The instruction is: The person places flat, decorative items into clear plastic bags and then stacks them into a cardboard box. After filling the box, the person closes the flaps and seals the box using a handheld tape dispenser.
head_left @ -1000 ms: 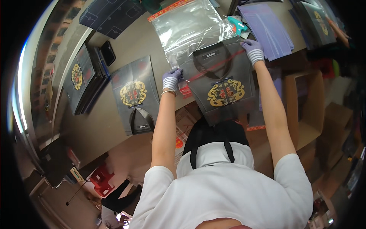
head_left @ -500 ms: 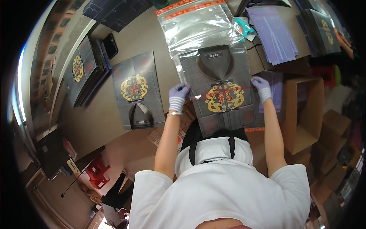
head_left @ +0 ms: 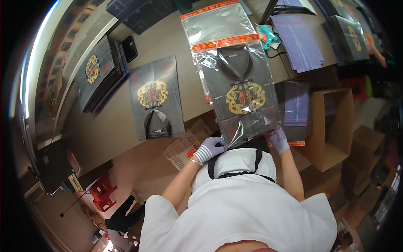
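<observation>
Left hand (head_left: 212, 149) palm-down at clear bag (head_left: 238, 80)

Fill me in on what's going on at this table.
A person in gloves has the left hand and right hand at the lower corners of a dark shirt-shaped piece covered by clear plastic with red bands. A second shirt-shaped piece lies to the left, collar toward the person, with a stack of dark pieces beyond it. A teal glue gun and purple sheets lie at the upper right.
</observation>
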`<state>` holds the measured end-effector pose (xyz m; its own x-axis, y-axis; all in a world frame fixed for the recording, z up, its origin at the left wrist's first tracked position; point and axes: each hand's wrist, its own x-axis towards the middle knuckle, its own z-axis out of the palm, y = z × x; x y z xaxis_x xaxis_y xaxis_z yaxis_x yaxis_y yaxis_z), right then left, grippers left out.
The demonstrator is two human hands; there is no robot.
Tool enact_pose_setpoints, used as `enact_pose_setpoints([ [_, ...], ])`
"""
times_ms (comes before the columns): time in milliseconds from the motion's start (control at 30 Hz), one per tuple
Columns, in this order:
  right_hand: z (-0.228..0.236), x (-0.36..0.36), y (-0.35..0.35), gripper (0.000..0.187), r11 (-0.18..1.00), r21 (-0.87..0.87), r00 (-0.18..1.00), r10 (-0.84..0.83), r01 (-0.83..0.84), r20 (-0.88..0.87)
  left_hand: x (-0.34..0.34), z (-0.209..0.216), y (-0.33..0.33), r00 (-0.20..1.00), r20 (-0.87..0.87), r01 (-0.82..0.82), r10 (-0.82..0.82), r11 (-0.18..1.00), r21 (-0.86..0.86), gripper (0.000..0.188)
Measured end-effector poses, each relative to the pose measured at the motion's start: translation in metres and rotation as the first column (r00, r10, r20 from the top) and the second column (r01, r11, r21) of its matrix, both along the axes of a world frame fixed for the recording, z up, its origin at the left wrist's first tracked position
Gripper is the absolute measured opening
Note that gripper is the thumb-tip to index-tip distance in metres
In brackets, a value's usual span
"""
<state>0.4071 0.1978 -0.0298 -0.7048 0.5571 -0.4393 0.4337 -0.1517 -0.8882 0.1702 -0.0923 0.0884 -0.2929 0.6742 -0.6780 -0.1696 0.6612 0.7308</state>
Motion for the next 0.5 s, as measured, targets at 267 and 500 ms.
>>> enact_pose_setpoints([
  [267,0.225,-0.128,0.01,0.022,0.937,0.332,0.955,0.189,-0.106,-0.229,-0.032,0.065,-0.002,0.975,0.127,-0.214,0.185,0.935,0.284,0.027],
  [500,0.221,-0.191,-0.033,0.034,0.401,0.875,0.683,0.721,-0.272,-0.118,-0.071,0.063,0.073,0.63,0.52,-0.775,0.576,0.51,0.373,0.051],
])
